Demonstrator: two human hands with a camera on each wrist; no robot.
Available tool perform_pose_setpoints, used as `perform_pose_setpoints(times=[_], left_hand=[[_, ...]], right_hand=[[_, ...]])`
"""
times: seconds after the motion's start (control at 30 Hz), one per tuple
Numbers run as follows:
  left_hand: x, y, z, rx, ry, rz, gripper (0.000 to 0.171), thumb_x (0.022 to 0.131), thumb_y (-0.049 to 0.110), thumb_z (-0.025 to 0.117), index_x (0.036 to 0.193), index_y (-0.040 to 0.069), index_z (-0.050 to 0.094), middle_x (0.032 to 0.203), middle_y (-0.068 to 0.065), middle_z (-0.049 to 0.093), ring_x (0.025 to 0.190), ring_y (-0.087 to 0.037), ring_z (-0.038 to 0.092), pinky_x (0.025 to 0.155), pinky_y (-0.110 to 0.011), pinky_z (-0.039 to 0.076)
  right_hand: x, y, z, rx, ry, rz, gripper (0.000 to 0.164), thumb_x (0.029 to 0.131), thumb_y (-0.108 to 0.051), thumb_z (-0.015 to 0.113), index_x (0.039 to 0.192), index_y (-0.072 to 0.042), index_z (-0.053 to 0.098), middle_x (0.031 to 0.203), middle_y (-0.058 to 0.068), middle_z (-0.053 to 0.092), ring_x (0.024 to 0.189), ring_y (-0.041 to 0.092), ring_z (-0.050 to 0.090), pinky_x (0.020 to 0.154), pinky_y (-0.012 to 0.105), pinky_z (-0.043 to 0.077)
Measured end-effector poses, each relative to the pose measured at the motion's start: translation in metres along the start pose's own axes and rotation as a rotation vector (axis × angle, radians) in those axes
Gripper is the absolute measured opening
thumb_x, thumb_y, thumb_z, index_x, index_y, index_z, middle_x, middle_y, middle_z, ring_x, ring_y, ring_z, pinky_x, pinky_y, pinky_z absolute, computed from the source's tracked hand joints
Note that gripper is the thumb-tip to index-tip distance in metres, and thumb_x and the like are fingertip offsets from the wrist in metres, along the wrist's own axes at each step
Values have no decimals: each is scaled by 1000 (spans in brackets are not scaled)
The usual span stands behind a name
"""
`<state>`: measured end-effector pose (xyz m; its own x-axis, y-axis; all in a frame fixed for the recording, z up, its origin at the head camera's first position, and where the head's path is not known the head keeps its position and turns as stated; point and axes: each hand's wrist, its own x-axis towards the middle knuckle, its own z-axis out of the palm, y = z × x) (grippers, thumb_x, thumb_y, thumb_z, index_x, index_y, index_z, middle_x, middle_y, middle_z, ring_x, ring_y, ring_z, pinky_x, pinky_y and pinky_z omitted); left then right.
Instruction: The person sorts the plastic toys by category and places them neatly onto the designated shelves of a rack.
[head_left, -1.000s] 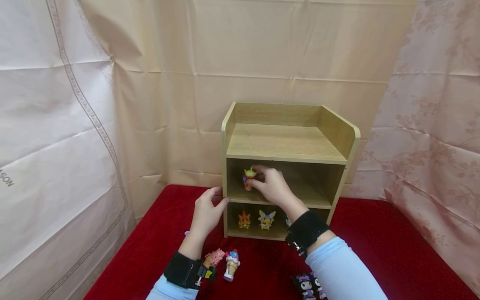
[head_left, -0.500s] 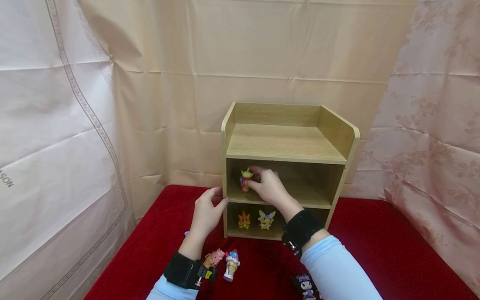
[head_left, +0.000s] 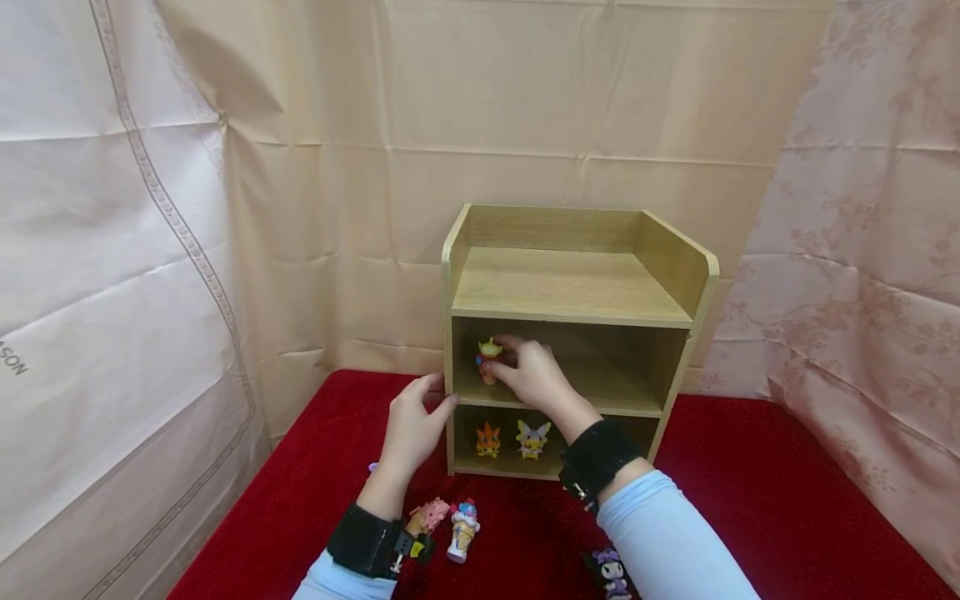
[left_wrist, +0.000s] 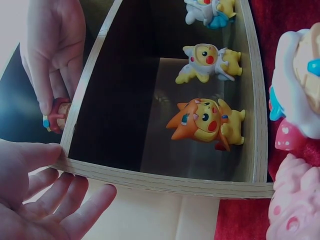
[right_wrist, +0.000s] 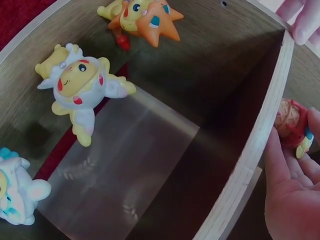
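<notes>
In the middle compartment of a wooden shelf point(head_left: 570, 285), my right hand point(head_left: 538, 377) pinches a small alien figurine point(head_left: 489, 350) between thumb and fingers. It has a yellow-green head, a red body and a waffle-cone base point(right_wrist: 288, 119). The figurine is upright near the left inner wall, close over the middle board. My left hand point(head_left: 411, 425) touches the shelf's left side, thumb at the front edge and fingers spread along the outer face. Below, an orange-hooded figurine point(left_wrist: 205, 122) and a white-hooded yellow one point(left_wrist: 207, 62) stand in the lower compartment.
A white and teal figurine point(right_wrist: 15, 187) stands farther right in the lower compartment. On the red cloth point(head_left: 750, 492) before the shelf lie a pink-topped cone toy point(head_left: 429, 515) and a white-topped one point(head_left: 464, 533). A black and purple figurine point(head_left: 612, 575) lies near my right sleeve.
My right hand has moved slightly left and down with the alien figurine, nearer the left inner wall. My left hand has stayed in place on the shelf's side.
</notes>
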<state>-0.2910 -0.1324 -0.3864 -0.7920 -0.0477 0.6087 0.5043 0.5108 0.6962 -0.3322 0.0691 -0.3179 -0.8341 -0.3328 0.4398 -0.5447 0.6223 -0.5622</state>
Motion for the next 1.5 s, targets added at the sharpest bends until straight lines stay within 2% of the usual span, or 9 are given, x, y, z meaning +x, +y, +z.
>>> perform_pose_setpoints(times=[0.1,0.2,1.0,1.3,1.37,1.43,1.5], left_hand=[[0,0,0,1,-1,-4,30,85,14,73,113,8,65,106,-6,65,89,-14,62,71,-39,56],[1,0,0,2,-8,-12,29,86,14,73,113,9,65,106,-5,64,89,-13,62,71,-38,56],[-1,0,0,0,-4,2,31,85,14,73,114,6,65,108,-7,65,90,-14,62,72,-38,56],[-1,1,-1,-2,-5,-3,30,86,14,73,114,6,65,107,-8,64,90,-15,62,72,-39,56],[-1,1,-1,-2,-4,-5,29,86,13,73,113,6,65,107,-8,65,89,-14,62,72,-38,56],[-1,1,-1,-4,-3,-3,29,86,13,72,113,6,65,107,-8,65,89,-14,62,73,-39,56],[-1,1,-1,-7,-1,-1,29,86,13,72,113,6,65,106,-8,65,89,-15,62,73,-40,56]], right_hand=[[0,0,0,-14,-12,-2,52,90,-29,68,132,-2,53,100,8,71,98,19,62,106,52,27],[1,1,-1,-28,-18,-8,52,90,-29,68,131,-1,53,98,6,71,101,20,61,109,57,16],[0,1,-1,-11,-17,8,52,89,-27,68,132,-2,53,106,10,69,103,20,60,110,55,15],[-4,3,-4,13,-4,3,52,88,-28,69,132,-4,53,107,7,69,106,21,58,109,59,12],[-5,5,-5,34,0,-4,52,88,-28,70,132,-5,53,107,7,69,105,19,58,109,57,16],[-8,6,-7,58,5,-11,54,88,-27,71,133,-4,52,110,7,68,103,17,59,107,51,28],[-10,8,-9,76,9,-25,55,87,-25,71,133,-1,51,114,9,66,101,15,61,98,45,41]])
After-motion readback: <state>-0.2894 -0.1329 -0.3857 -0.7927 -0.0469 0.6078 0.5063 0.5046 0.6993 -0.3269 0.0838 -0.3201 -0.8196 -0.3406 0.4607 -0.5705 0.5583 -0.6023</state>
